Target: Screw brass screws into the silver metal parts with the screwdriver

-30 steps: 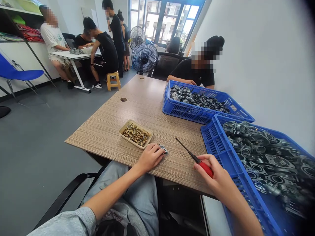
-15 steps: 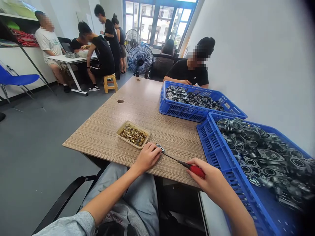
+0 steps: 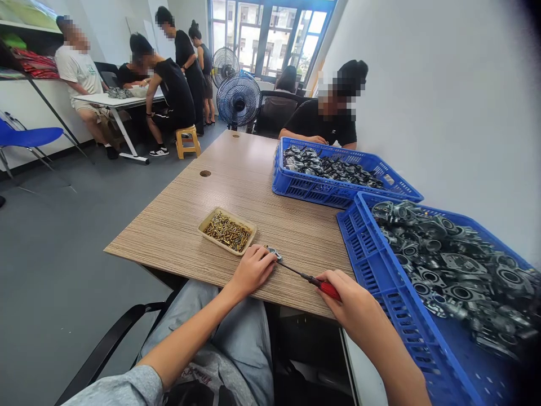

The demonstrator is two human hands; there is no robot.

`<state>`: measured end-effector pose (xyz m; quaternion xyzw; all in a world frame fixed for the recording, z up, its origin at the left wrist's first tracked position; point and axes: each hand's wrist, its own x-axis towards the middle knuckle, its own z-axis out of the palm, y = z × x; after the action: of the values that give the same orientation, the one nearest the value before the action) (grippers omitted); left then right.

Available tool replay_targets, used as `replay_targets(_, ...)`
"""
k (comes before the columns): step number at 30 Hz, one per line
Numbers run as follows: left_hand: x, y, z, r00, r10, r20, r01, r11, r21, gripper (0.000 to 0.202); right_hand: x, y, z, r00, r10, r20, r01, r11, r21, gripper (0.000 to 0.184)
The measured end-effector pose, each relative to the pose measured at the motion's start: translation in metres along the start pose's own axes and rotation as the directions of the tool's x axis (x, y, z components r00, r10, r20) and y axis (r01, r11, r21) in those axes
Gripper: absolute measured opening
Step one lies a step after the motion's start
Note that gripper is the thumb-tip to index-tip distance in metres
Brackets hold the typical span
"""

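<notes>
L hand point(image 3: 253, 272) is curled, fingers closed down over a small grey cast-metal part point(image 3: 273, 254), which is held against the light wood-grain tabletop point(image 3: 291, 237) near its edge. R hand point(image 3: 350, 299) is closed in a firm pinch on a red-handled steel screwdriver point(image 3: 327, 288), shaft angled up-left, tip reaching the part. A shallow tan tray point(image 3: 226, 250) of brass screws point(image 3: 226, 231) is placed just left of L hand. A blue plastic crate point(image 3: 372, 265) of grey cast parts point(image 3: 456, 270) is set right of R hand, w/ a 2nd blue crate point(image 3: 304, 192) beyond. A seated person in black tee point(image 3: 321, 127) is seen across the table, hands near the 2nd crate.
</notes>
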<state>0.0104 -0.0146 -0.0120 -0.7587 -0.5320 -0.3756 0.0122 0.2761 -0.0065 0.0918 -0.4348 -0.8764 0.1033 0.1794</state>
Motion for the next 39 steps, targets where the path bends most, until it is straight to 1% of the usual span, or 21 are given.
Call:
replay_targets(2, 0.000, 0.000, 0.000, 1.000, -0.003, 0.011, 0.003, 1.000, 0.002, 0.016, -0.002, -0.002, 0.003, 1.000, -0.011, -0.025, 0.010, 0.999, -0.042, 0.012)
replay_targets(5, -0.001, 0.000, 0.000, 1.000, -0.004, 0.016, 0.004, 1.000, -0.001, 0.016, -0.005, -0.008, 0.006, 0.998, -0.022, -0.058, 0.017, 0.996, -0.086, 0.019)
replay_targets(7, -0.001, -0.001, 0.000, 1.000, -0.006, 0.017, 0.007, 1.000, -0.005, 0.015, -0.007, -0.013, 0.005, 0.998, -0.038, -0.056, 0.033, 0.995, -0.093, 0.023)
replay_targets(11, -0.001, -0.002, 0.001, 1.000, 0.000, 0.009, 0.000, 1.000, -0.002, 0.015, -0.007, -0.021, 0.001, 0.995, -0.093, -0.027, 0.091, 0.994, -0.068, 0.026)
replay_targets(14, -0.002, -0.002, 0.002, 1.000, 0.009, -0.009, -0.009, 1.000, -0.003, 0.016, -0.006, -0.022, 0.000, 0.989, -0.131, -0.074, 0.130, 0.991, -0.021, 0.022)
replay_targets(16, -0.002, -0.002, 0.001, 1.000, 0.011, -0.017, -0.012, 1.000, -0.005, 0.016, -0.004, -0.021, 0.000, 0.984, -0.128, -0.124, 0.131, 0.991, 0.016, 0.021)
replay_targets(19, -0.001, -0.002, 0.000, 1.000, 0.013, -0.016, -0.013, 1.000, -0.008, 0.015, -0.002, -0.019, 0.002, 0.982, -0.088, -0.165, 0.099, 0.993, 0.057, 0.024)
replay_targets(22, -0.001, -0.001, -0.001, 1.000, 0.001, -0.009, -0.001, 1.000, -0.010, 0.014, -0.002, -0.018, 0.000, 0.988, 0.007, -0.156, 0.007, 0.996, 0.086, 0.030)
replay_targets(25, 0.000, 0.000, -0.002, 1.000, 0.011, -0.025, -0.012, 1.000, -0.016, 0.013, -0.002, -0.023, -0.007, 0.990, 0.096, -0.103, -0.081, 0.987, 0.142, 0.029)
replay_targets(29, 0.000, 0.000, -0.001, 0.999, 0.019, -0.046, -0.021, 0.999, -0.025, 0.012, -0.001, -0.030, -0.018, 0.993, 0.115, -0.007, -0.111, 0.969, 0.223, 0.024)
replay_targets(32, 0.000, 0.000, -0.002, 0.999, 0.019, -0.050, -0.021, 0.999, -0.026, 0.011, 0.000, -0.030, -0.021, 0.984, 0.176, 0.033, -0.179, 0.969, 0.173, 0.022)
replay_targets(35, 0.001, 0.001, -0.003, 0.998, 0.027, -0.063, -0.029, 0.999, -0.031, 0.011, 0.001, -0.027, -0.020, 0.967, 0.255, 0.017, -0.255, 0.966, 0.038, 0.031)
replay_targets(37, 0.001, 0.000, -0.003, 0.997, 0.027, -0.066, -0.029, 0.999, -0.035, 0.012, 0.000, -0.027, -0.020, 0.968, 0.249, 0.016, -0.249, 0.968, 0.004, 0.032)
replay_targets(39, 0.001, 0.000, -0.003, 0.998, 0.027, -0.064, -0.029, 0.999, -0.039, 0.013, -0.001, -0.029, -0.021, 0.981, 0.190, 0.031, -0.192, 0.980, 0.054, 0.028)
